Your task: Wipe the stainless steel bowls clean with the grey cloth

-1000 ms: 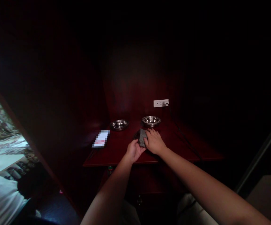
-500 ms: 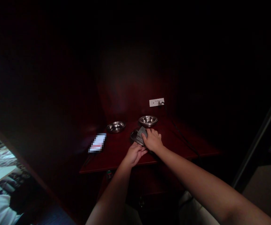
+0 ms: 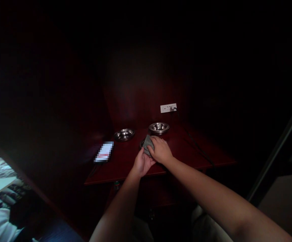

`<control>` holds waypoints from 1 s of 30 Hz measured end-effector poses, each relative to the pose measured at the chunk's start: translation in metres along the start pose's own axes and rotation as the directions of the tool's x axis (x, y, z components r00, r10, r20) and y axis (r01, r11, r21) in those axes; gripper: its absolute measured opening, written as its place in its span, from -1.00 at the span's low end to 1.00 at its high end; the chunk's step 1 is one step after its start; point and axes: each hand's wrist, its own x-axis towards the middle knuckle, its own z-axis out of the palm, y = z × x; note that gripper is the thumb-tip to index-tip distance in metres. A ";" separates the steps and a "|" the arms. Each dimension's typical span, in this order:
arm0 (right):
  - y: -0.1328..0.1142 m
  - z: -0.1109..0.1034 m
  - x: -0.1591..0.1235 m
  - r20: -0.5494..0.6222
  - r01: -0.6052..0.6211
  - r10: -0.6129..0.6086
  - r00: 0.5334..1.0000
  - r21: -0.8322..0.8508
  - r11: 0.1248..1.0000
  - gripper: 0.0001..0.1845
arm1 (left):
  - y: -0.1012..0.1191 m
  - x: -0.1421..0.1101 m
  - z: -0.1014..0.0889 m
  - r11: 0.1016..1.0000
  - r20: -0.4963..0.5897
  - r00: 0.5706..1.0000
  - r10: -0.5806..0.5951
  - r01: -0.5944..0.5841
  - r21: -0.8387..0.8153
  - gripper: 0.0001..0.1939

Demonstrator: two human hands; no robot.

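A shiny metal bowl [image 3: 141, 144] is held just above the desk, mostly covered by a grey cloth [image 3: 148, 144] and my hands. My left hand [image 3: 142, 164] grips the bowl's near edge, with the thumb up by the cloth and the fingers underneath. Pressed over the cloth from the right, my right hand [image 3: 162, 151] keeps it against the bowl. Behind them on the desk stand a shallow steel bowl [image 3: 124, 134] at left and what looks like a stack of steel bowls [image 3: 158, 128] at right.
The dark red desk [image 3: 120, 168] sits between dark side panels. A phone with a lit, blurred screen [image 3: 104, 152] lies at the left. On the back wall, a white socket [image 3: 168, 108] has a plug in it, and a black cable [image 3: 197, 146] runs down across the right side.
The cloth and my right hand have shifted a little left over the bowl. My left thumb has come up over the rim to the cloth. The view has turned slightly right.
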 end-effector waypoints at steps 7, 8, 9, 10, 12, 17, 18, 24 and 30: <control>0.001 0.006 -0.002 0.018 0.018 -0.018 1.000 -0.043 0.999 -0.40 | 0.003 0.002 0.000 1.000 -0.008 1.000 -0.015 0.015 -0.002 -0.40; 0.002 0.006 -0.003 0.026 0.027 -0.026 0.999 -0.046 0.999 -0.39 | 0.003 0.002 -0.001 1.000 -0.011 1.000 -0.018 0.018 0.004 -0.39; 0.002 0.006 -0.003 0.035 0.036 -0.034 0.999 -0.048 0.998 -0.39 | 0.003 0.002 -0.001 1.000 -0.016 1.000 -0.018 0.018 0.008 -0.38; 0.003 0.005 -0.004 0.044 0.043 -0.041 0.998 -0.048 0.998 -0.38 | 0.003 0.002 -0.001 1.000 -0.022 1.000 -0.017 0.017 0.010 -0.38; 0.006 0.004 -0.006 0.057 0.056 -0.054 0.997 -0.042 0.998 -0.38 | 0.003 0.002 0.000 1.000 -0.037 0.999 -0.010 0.010 0.013 -0.38; 0.015 0.001 -0.010 0.066 0.084 -0.082 0.994 -0.018 0.996 -0.39 | 0.003 0.003 0.001 0.999 -0.075 0.997 -0.010 0.013 0.039 -0.36; 0.017 0.000 -0.011 0.067 0.089 -0.088 0.994 -0.014 0.996 -0.40 | 0.003 0.004 0.000 0.999 -0.079 0.997 -0.015 0.018 0.044 -0.36; 0.027 -0.003 -0.014 0.079 0.129 -0.131 0.988 0.031 0.991 -0.41 | 0.002 0.005 -0.001 0.999 -0.078 0.997 -0.016 0.019 0.035 -0.40; 0.027 -0.005 -0.009 0.065 0.085 -0.092 0.994 0.105 0.991 -0.49 | -0.001 -0.001 0.000 0.999 -0.101 0.994 0.043 -0.045 -0.019 -0.54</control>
